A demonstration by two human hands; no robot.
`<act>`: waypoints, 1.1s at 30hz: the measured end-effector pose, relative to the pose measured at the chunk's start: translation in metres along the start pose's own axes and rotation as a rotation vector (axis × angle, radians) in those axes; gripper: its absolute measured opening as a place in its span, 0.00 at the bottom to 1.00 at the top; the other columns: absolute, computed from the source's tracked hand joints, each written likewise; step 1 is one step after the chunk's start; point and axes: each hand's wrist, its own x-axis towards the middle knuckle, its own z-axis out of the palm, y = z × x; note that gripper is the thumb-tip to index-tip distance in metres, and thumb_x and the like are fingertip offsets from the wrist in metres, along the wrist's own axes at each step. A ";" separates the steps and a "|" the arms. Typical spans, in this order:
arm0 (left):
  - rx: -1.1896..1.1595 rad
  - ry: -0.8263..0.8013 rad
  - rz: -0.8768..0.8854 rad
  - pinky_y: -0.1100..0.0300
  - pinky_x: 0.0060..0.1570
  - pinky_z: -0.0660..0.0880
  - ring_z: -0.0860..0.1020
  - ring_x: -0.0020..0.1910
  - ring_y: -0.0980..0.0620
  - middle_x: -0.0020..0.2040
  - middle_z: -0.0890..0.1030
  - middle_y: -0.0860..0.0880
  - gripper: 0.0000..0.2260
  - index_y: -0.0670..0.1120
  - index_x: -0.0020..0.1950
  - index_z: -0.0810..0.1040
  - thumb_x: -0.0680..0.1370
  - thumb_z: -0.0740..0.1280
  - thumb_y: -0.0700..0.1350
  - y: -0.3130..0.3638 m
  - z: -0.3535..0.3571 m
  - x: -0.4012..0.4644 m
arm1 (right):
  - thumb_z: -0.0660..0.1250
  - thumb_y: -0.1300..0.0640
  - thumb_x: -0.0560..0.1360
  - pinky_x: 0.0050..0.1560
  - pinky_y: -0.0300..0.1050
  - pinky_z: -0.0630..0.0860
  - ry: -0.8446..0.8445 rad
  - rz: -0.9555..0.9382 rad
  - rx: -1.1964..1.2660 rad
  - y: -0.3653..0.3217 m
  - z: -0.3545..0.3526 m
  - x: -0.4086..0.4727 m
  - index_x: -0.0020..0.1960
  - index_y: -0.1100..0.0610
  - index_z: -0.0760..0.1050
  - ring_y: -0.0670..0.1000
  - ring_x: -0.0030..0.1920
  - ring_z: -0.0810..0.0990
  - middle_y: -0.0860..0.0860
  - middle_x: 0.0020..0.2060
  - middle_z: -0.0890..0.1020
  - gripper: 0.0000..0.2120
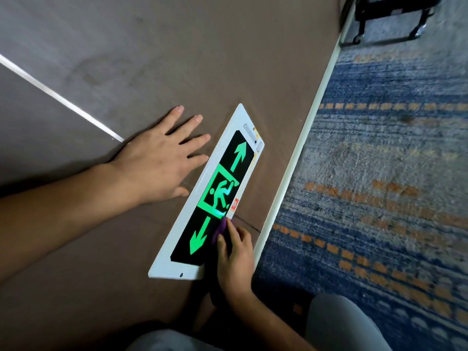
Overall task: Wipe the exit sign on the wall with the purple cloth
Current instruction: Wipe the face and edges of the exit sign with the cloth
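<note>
While the head view tilts the brown wall (157, 51) so that it fills the frame from nine to twelve o'clock, the exit sign (215, 196) lies on it near the centre, running from about seven o'clock up toward one o'clock. Its white frame surrounds a black panel with two lit green arrows pointing opposite ways and a green running figure between them. A small red sticker (235, 204) sits on the frame's lower edge beside the figure.

At nine o'clock of the sign, the left hand (157, 160) rests flat on the wall with fingers spread wide, its fingertips just beside the sign's frame, holding nothing. At six o'clock of the sign, the right hand (234, 252) is closed around the purple cloth (220, 230), pressing it against the black panel next to the lower arrow. Only a small fold of the cloth shows past the fingers.

A white baseboard (301, 153) runs along the wall's edge just beyond the sign, toward three o'clock. Past it stretches blue carpet (385, 173) with orange dashes. At one o'clock of the frame stands a black wheeled stand (390, 19).
</note>
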 end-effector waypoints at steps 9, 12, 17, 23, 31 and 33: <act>-0.033 -0.021 0.005 0.34 0.78 0.38 0.39 0.83 0.37 0.85 0.47 0.46 0.37 0.55 0.83 0.54 0.78 0.56 0.71 -0.001 -0.003 -0.009 | 0.63 0.48 0.84 0.55 0.48 0.81 0.070 0.065 -0.009 -0.028 -0.032 0.114 0.78 0.44 0.70 0.51 0.56 0.80 0.51 0.63 0.75 0.22; -0.035 -0.033 0.004 0.34 0.78 0.38 0.38 0.82 0.37 0.85 0.46 0.45 0.38 0.54 0.83 0.53 0.78 0.57 0.70 -0.001 -0.004 -0.013 | 0.62 0.48 0.85 0.49 0.44 0.80 0.081 0.092 0.001 -0.043 -0.049 0.157 0.78 0.43 0.69 0.49 0.51 0.80 0.52 0.61 0.75 0.22; -0.042 -0.031 -0.018 0.33 0.77 0.37 0.38 0.82 0.37 0.85 0.45 0.45 0.38 0.54 0.83 0.53 0.78 0.57 0.71 0.002 -0.005 -0.011 | 0.60 0.47 0.85 0.41 0.32 0.72 0.038 0.075 -0.018 -0.039 -0.045 0.141 0.79 0.45 0.67 0.48 0.52 0.78 0.49 0.60 0.73 0.23; -0.001 -0.033 -0.077 0.28 0.74 0.38 0.37 0.82 0.36 0.85 0.46 0.47 0.38 0.57 0.83 0.53 0.77 0.54 0.73 -0.004 -0.010 -0.007 | 0.61 0.48 0.84 0.53 0.39 0.73 0.007 -0.021 -0.066 -0.018 -0.028 0.082 0.78 0.48 0.69 0.48 0.57 0.77 0.44 0.57 0.73 0.22; 0.013 -0.039 -0.091 0.27 0.73 0.36 0.35 0.81 0.34 0.85 0.43 0.45 0.38 0.59 0.82 0.53 0.76 0.55 0.74 -0.014 -0.018 0.004 | 0.65 0.51 0.83 0.58 0.38 0.75 0.023 -0.033 -0.056 -0.018 -0.055 0.145 0.77 0.51 0.72 0.49 0.55 0.78 0.50 0.60 0.75 0.22; 0.003 -0.008 -0.082 0.28 0.74 0.36 0.36 0.81 0.34 0.85 0.43 0.45 0.38 0.58 0.82 0.53 0.76 0.54 0.74 -0.017 -0.014 0.002 | 0.65 0.51 0.84 0.61 0.41 0.73 0.050 -0.044 -0.056 -0.024 -0.061 0.167 0.77 0.50 0.72 0.50 0.58 0.78 0.51 0.62 0.75 0.22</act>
